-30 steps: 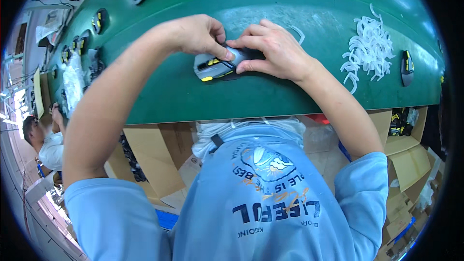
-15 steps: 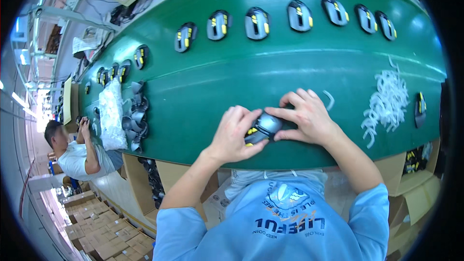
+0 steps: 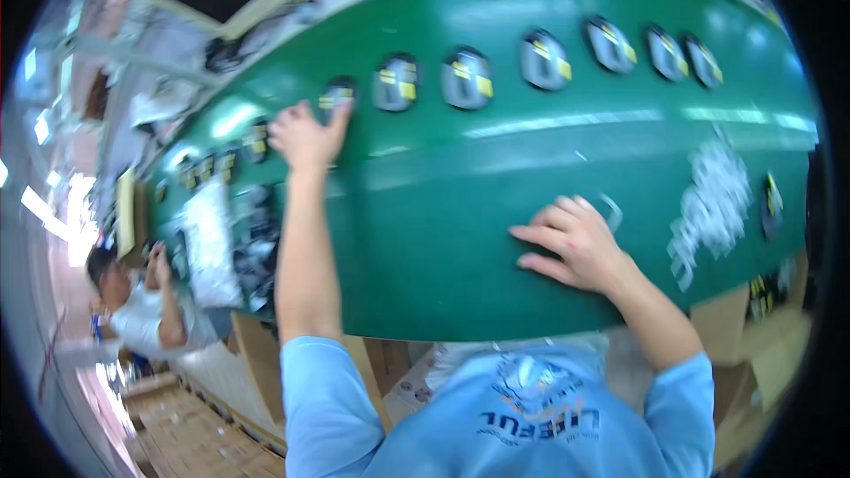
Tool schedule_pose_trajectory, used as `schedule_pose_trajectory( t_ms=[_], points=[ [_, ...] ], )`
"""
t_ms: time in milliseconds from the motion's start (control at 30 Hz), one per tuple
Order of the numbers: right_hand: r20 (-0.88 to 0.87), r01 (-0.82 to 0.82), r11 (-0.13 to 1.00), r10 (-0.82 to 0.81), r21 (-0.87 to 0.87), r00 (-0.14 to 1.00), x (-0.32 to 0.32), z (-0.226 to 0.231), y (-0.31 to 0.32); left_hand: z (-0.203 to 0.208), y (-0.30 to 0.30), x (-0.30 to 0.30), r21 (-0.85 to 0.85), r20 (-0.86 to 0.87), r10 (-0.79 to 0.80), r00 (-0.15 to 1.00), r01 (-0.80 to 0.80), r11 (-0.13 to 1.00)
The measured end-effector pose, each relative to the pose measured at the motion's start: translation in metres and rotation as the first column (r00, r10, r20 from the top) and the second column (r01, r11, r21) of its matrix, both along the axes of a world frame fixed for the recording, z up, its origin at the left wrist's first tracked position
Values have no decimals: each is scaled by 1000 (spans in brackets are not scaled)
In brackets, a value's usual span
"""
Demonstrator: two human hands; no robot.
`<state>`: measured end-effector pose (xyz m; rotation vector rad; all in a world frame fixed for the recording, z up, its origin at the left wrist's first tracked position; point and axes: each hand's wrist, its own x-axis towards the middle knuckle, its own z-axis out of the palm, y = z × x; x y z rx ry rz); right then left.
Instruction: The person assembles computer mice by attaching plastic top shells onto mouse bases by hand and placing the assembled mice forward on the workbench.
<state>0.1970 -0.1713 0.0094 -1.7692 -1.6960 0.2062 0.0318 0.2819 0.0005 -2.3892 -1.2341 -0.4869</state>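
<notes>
My left hand (image 3: 305,136) reaches far out to the left side of the green table, fingers spread, thumb at the near end of an oval grey-and-black casing with yellow parts (image 3: 338,91). Nothing shows in this hand, though its underside is hidden. Over the middle of the table my right hand (image 3: 571,241) is held open, palm down, thumb and fingers apart with nothing between them. Just beyond its knuckles lies a single curved white strip (image 3: 612,212). The same kind of casing (image 3: 467,78) stands several times in a row along the far side.
A heap of curved white strips (image 3: 711,204) lies at the right, beside another casing (image 3: 771,206). Left on the green table (image 3: 434,274) are a clear plastic bag (image 3: 211,243) and dark curved parts (image 3: 257,252). A co-worker (image 3: 146,305) sits at the far left; cardboard boxes (image 3: 204,438) lie below.
My hands have parted. The left swung out to the far left row; the right stayed near the middle and opened. The casing they held together is no longer in sight. The view has shifted.
</notes>
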Motion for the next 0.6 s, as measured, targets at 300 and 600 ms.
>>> schedule_pose_trajectory(
  t_ms=[300, 600],
  points=[
    [165, 178, 978, -160, -105, 973, 85, 28, -72, 26, -100, -26, -481, 438, -411, 800, 594, 645],
    [77, 10, 1000, -11, 16, 997, 56, 41, -35, 14, -288, -30, -449, 421, -674, 607, 785, 427]
  ],
)
